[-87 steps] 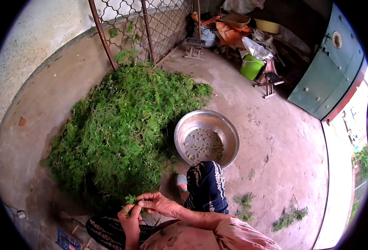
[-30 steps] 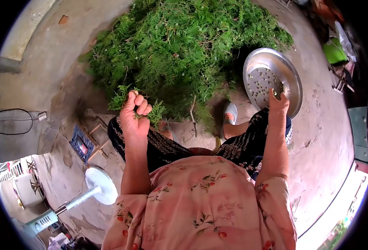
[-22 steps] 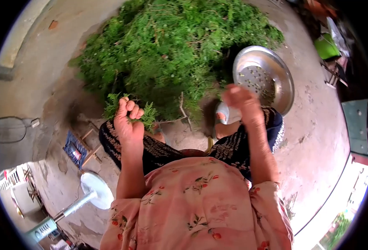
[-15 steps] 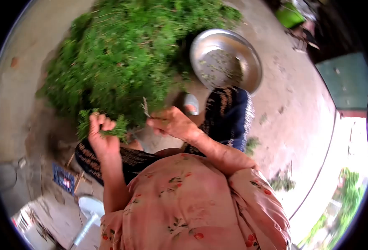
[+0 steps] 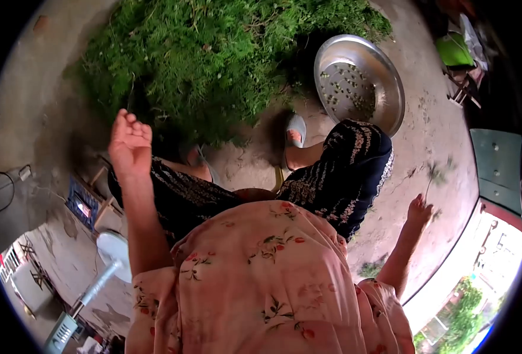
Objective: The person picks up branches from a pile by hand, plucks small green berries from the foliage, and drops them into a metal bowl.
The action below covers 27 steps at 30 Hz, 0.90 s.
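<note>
My left hand [image 5: 131, 141] is raised over my left knee, palm up. Its fingers are loosely bent and apart, and no object shows in them. Out to the right side, my right hand [image 5: 419, 212] is closed on a thin green sprig [image 5: 441, 172], blurred by motion. In front of my feet lies a big heap of feathery green branches [image 5: 196, 71], its near edge just beyond my left hand. A metal basin [image 5: 392, 82] stands beside the heap, with small pale-green pieces [image 5: 352, 88] scattered over its bottom.
My knees are spread, in dark patterned trousers [image 5: 343, 171]. A few cut sprigs [image 5: 373, 268] lie on the concrete floor at the right. A white fan [image 5: 113, 253] and a small wooden stool [image 5: 84, 203] are at the left, a greenish cabinet [image 5: 497, 168] at the right.
My right hand has swung from between my knees far out to the right with a sprig. The greenery that was in my left hand is gone from it. My view has shifted slightly.
</note>
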{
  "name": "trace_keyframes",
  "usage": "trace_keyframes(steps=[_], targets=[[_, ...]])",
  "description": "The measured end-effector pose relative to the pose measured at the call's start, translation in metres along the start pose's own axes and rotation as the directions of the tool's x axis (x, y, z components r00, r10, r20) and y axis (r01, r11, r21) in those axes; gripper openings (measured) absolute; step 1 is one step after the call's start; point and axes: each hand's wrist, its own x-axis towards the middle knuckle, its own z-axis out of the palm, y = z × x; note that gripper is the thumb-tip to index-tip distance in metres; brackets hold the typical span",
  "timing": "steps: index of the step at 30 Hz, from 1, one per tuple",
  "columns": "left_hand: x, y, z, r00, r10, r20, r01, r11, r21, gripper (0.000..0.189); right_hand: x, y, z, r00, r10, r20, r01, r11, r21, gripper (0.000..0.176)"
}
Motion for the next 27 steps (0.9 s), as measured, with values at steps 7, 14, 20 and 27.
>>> trace_keyframes(steps=[7, 14, 20, 27], targets=[[0.042, 0.027, -0.015, 0.999, 0.0, -0.034, 0.001, 0.999, 0.046, 0.011, 0.01, 0.019, 0.012, 0.994, -0.107, 0.0, 0.103, 0.953, -0.286, 0.021], [0.079, 0.038, -0.044, 0.999, -0.031, -0.041, 0.034, 0.996, 0.078, 0.012, -0.135, 0.123, 0.27, 0.875, -0.111, 0.471, 0.333, 0.845, -0.419, 0.026], [0.087, 0.054, -0.064, 1.0, -0.012, -0.013, 0.013, 0.997, 0.072, 0.016, -0.161, 0.248, 0.336, 0.803, 0.083, 0.59, 0.276, 0.826, -0.491, 0.024], [0.089, 0.053, -0.055, 0.997, 0.06, -0.058, -0.051, 0.989, 0.136, 0.018, -0.2, 0.365, 0.349, 0.683, 0.454, 0.572, 0.163, 0.668, -0.726, 0.015]])
